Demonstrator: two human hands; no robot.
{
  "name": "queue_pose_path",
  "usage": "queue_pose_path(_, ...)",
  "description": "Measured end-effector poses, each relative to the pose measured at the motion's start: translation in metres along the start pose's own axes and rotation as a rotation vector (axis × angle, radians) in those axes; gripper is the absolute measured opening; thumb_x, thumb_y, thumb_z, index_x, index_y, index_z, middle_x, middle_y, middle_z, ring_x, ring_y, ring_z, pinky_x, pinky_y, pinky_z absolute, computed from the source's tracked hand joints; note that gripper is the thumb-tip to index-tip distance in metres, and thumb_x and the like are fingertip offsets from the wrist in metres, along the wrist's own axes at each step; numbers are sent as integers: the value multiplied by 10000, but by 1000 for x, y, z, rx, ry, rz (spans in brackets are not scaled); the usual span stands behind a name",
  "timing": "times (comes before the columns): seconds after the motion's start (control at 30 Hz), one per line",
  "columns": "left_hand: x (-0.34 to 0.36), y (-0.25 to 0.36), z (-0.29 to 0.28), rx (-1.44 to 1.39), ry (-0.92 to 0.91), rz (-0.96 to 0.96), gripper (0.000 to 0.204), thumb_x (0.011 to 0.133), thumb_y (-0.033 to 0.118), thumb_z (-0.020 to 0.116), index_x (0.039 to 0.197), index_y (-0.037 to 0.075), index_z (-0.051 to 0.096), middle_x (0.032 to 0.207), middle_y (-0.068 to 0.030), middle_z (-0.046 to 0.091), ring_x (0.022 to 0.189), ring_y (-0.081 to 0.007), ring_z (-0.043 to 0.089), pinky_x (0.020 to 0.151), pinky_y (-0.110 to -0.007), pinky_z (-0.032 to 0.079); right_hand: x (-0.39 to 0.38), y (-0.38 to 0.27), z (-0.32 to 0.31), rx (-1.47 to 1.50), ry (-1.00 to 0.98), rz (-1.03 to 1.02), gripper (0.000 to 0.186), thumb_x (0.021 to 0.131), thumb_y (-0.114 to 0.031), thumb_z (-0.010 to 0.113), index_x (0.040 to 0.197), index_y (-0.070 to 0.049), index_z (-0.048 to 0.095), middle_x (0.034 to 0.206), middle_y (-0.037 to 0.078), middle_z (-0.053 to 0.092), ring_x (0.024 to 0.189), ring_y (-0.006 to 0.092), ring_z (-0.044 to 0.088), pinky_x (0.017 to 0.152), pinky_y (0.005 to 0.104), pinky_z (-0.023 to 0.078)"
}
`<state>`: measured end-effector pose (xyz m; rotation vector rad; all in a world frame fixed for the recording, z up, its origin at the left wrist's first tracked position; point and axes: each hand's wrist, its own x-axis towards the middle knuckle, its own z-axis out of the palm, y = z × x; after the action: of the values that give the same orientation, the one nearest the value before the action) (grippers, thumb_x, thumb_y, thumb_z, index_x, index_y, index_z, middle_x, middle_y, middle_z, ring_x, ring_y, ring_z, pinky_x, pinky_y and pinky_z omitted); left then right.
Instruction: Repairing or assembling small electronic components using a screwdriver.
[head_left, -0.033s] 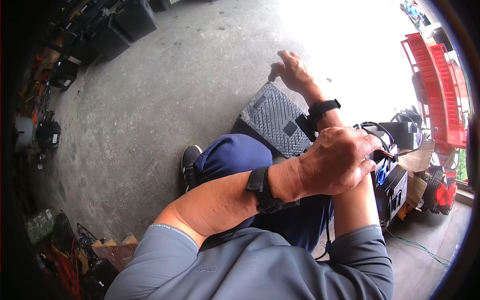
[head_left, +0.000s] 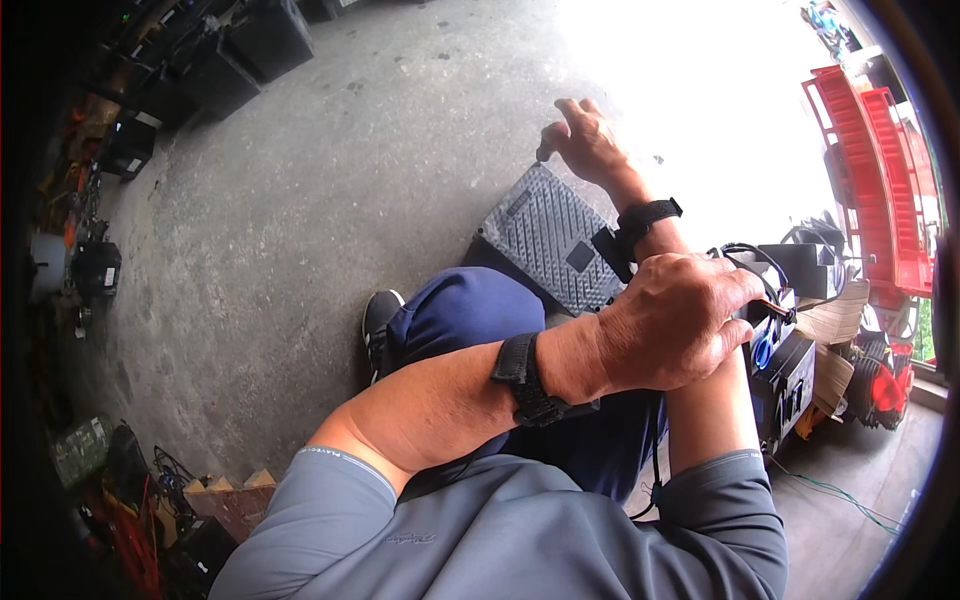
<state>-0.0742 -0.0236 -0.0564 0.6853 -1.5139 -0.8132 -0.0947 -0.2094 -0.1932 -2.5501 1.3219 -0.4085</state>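
Observation:
On the floor in front of my knee stands a box-shaped dark thing with a diagonally ribbed grey top point(head_left: 540, 225). My right hand point(head_left: 592, 150) is over its far corner, fingers bent and apart, one fingertip at the corner's edge. A black strap circles that wrist. My left hand point(head_left: 690, 320) crosses above my right forearm, back of the hand upward. Its fingers curl down beside the forearm, and whatever they hold is hidden. Another black strap point(head_left: 525, 380) is around my left wrist. Just right of the left hand are black cables point(head_left: 765, 270) and blue-handled scissors point(head_left: 763, 350).
Black boxes point(head_left: 268, 40) line the far left. Loose tools and cables lie along the left side. At right stand black cases point(head_left: 790, 385), cardboard point(head_left: 840, 310) and a red slatted frame point(head_left: 865, 170). A green wire point(head_left: 840, 495) trails on the floor at lower right.

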Motion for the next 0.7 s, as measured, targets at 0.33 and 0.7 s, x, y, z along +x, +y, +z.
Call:
queue_pose_path(0.33, 5, -2, 2, -2, 5, 34, 299, 779, 90, 702, 1046, -35, 654, 931, -204, 683, 878, -355, 670, 797, -403, 521, 3, 9, -7, -61, -44, 8, 383, 843, -185, 618, 1187, -16, 605, 956, 131, 692, 1008, 302, 628, 847, 395, 505)
queue_pose_path(0.7, 3, -3, -1, 18, -30, -12, 279, 790, 117, 702, 1022, -32, 662, 933, -206, 683, 884, -367, 667, 811, -409, 515, -1, -3, -8, -26, 44, -86, 332, 865, -166, 600, 1158, -10, 620, 943, 147, 691, 971, 330, 655, 823, 399, 520)
